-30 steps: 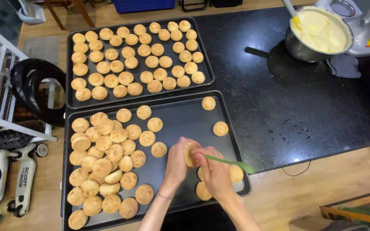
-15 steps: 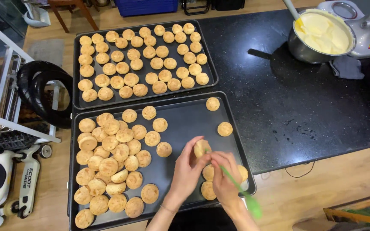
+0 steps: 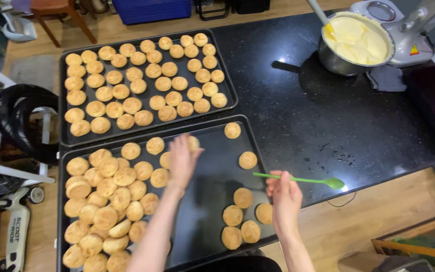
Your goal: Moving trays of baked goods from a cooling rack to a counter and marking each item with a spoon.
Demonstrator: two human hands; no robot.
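**On the near tray: bun in left hand, spoon in right**

On the near baking tray (image 3: 212,242), my right hand (image 3: 284,199) is closed around a green spoon (image 3: 303,180), its long axis running left to right, bowl out over the black counter (image 3: 328,121). My left hand (image 3: 182,160), farther in, is curled on one small bun (image 3: 193,143); the spoon lies to its right. Loose buns (image 3: 107,201) crowd the tray's left. Beyond sit the far tray (image 3: 227,95) and a bowl of cream (image 3: 356,43).
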